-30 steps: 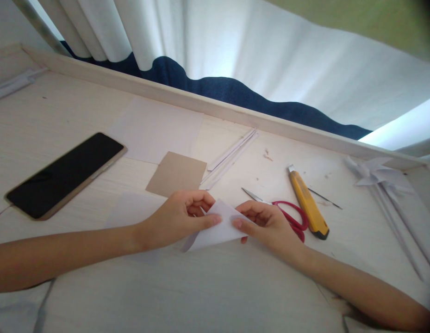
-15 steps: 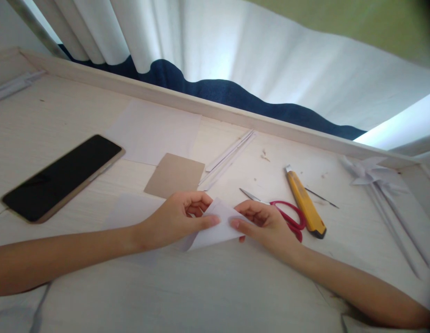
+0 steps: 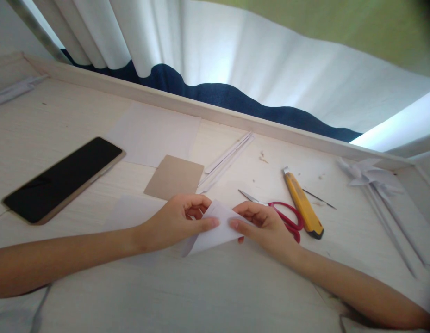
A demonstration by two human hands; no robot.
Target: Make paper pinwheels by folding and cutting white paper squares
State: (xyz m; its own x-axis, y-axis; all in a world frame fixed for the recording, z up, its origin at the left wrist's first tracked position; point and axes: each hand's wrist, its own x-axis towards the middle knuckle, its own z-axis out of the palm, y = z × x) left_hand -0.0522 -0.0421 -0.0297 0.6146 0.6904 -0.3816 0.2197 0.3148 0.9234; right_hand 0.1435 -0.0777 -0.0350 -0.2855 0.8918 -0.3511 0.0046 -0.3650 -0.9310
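A folded piece of white paper (image 3: 211,238) is held just above the table between both hands. My left hand (image 3: 183,219) pinches its left side, thumb on top and fingers curled behind. On the right side, my right hand (image 3: 263,226) grips it the same way, its fingers partly hidden beneath. Right beside that hand lie scissors (image 3: 287,213) with red handles. A brown cardboard square (image 3: 175,175) rests just beyond my left hand, and a white sheet (image 3: 133,212) lies partly under the left forearm.
A black-screened phone (image 3: 64,180) lies at left. A yellow box cutter (image 3: 303,203) and a thin dark rod (image 3: 319,199) are right of the scissors. Paper strips (image 3: 228,157) and a paper sheet (image 3: 155,134) lie farther back. Paper pinwheels (image 3: 367,173) lie far right, near the raised table edge (image 3: 215,113).
The paper and both hands keep nearly the same pose. The whole view has shifted very slightly.
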